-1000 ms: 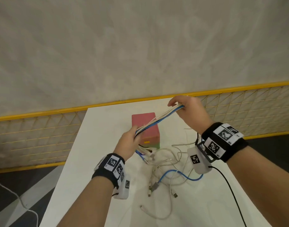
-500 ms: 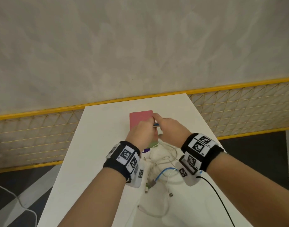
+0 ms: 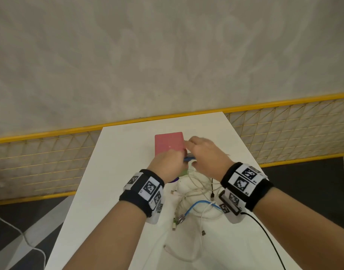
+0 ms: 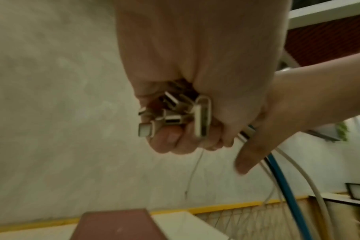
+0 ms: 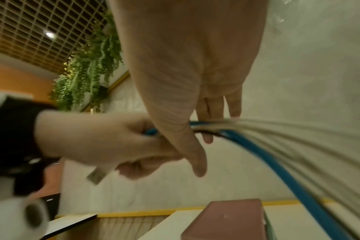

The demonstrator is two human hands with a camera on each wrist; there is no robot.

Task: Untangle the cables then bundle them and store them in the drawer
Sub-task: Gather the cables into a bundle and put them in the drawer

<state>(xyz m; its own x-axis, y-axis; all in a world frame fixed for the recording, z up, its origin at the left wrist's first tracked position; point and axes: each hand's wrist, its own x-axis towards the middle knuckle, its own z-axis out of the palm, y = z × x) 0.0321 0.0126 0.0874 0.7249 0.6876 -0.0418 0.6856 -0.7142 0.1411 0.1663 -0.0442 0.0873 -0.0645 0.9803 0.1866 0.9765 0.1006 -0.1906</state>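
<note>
A bundle of white cables with one blue cable [image 5: 277, 164] runs between my two hands, held above the table just in front of the red drawer box [image 3: 168, 143]. My left hand [image 3: 167, 164] grips the gathered connector ends [image 4: 175, 115] in its fist. My right hand [image 3: 203, 154] is close against it, its fingers over the bundle and its thumb [image 5: 195, 155] under it. The free lengths hang down to a loose tangle [image 3: 196, 190] on the table, with a blue loop [image 3: 202, 202] and several plugs in it.
The white table [image 3: 112, 191] is narrow; its left and right edges drop to a dark floor. A yellow-framed wire fence [image 3: 40, 158] runs behind it, below a grey wall. A black wire [image 3: 264, 232] trails from my right wrist.
One second ago the bundle was stretched between hands held apart. My right hand has since come back along it to meet my left hand, and both now sit lower, by the red box.
</note>
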